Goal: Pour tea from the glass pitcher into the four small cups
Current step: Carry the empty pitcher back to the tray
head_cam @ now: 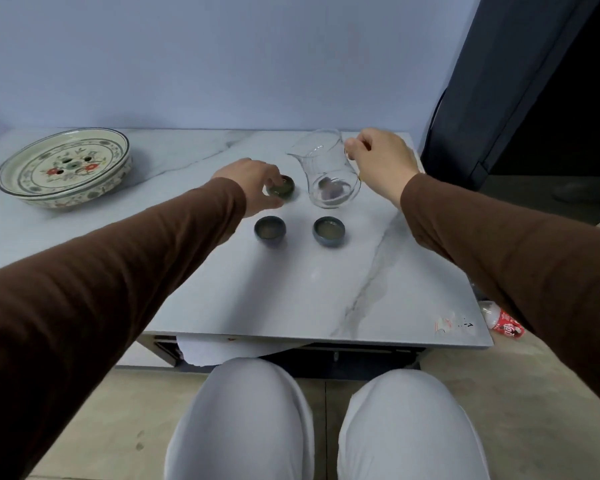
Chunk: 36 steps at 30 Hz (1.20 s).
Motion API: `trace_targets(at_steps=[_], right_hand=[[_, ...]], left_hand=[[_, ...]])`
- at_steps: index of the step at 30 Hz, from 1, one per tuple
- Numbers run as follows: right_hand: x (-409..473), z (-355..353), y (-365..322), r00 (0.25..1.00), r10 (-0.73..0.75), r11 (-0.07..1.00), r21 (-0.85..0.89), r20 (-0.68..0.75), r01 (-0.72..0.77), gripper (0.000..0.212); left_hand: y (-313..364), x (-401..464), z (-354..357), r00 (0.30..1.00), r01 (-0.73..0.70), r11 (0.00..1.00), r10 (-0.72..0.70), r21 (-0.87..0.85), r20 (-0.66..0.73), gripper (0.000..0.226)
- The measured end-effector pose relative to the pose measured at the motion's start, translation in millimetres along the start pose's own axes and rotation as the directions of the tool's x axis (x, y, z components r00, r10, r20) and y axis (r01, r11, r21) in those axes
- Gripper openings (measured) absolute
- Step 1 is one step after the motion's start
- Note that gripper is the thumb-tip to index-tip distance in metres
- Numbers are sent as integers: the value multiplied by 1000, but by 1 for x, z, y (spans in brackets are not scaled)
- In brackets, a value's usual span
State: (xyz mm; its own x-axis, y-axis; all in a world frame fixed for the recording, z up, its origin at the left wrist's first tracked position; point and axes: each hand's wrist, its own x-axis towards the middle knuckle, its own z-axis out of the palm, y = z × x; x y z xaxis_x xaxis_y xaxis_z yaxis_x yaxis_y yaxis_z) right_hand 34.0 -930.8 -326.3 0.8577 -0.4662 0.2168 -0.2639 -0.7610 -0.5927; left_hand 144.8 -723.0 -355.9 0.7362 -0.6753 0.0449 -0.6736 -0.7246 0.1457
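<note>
My right hand [381, 161] grips the handle of the clear glass pitcher [329, 168] and holds it tilted, spout pointing left; it looks nearly empty. Something dark, blurred, shows through its base; I cannot tell what. My left hand [253, 181] is closed around the rim of a small dark cup [284, 186] at the back left. Two more small dark cups stand nearer to me, one on the left [270, 229] and one on the right [329, 230]; both hold pale brownish tea.
A large painted ceramic dish [65, 168] sits at the back left of the marble table [326, 292]. A plastic bottle [503, 323] lies on the floor by the table's right edge. My knees are below the front edge. A dark panel stands to the right.
</note>
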Motion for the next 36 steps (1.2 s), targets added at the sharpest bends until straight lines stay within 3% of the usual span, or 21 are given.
trace_targets(at_steps=[12, 19, 26, 36], right_hand=[[90, 49, -36, 983, -114, 992, 62, 144, 106, 27], [93, 41, -79, 933, 7, 999, 46, 360, -25, 29], [88, -2, -178, 830, 125, 989, -1, 544, -149, 31], [66, -31, -299, 730, 215, 952, 29, 649, -306, 37]], left_hand=[[-84, 74, -9, 991, 108, 994, -108, 8, 76, 37], [-104, 48, -42, 958, 199, 979, -184, -47, 219, 36], [-127, -3, -136, 896, 352, 927, -294, -127, 334, 36], [-159, -66, -241, 779, 545, 828, -440, -134, 446, 37]])
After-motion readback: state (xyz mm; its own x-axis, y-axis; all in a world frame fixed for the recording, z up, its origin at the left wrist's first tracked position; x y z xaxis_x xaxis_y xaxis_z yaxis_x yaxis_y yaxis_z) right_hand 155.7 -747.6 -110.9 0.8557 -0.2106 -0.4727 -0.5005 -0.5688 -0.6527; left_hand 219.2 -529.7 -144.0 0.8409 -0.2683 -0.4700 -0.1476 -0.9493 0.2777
